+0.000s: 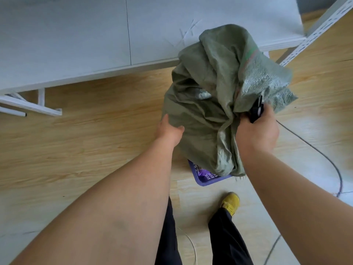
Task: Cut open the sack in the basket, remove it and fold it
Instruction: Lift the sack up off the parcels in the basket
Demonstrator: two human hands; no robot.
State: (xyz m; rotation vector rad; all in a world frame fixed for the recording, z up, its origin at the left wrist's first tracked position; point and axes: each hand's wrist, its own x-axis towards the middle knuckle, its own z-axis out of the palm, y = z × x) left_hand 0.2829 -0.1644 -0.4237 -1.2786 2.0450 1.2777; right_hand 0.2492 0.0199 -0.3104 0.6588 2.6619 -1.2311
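A crumpled green woven sack [214, 96] rises out of a purple plastic basket [205, 179] on the wooden floor, hiding most of the basket. My left hand [169, 131] grips the sack's left side, fingers tucked under the fabric. My right hand [257, 131] clutches a bunch of the sack on its right side together with a black tool [257, 110], likely scissors, mostly hidden by the fist and the fabric. A pale lump shows in a fold near the sack's middle.
A white table [76, 44] with a metal frame stands at the back left. A perforated white rack post [315, 33] runs along the upper right. A black cable [324, 157] curves over the floor at right. My legs and a yellow shoe [231, 202] are below the basket.
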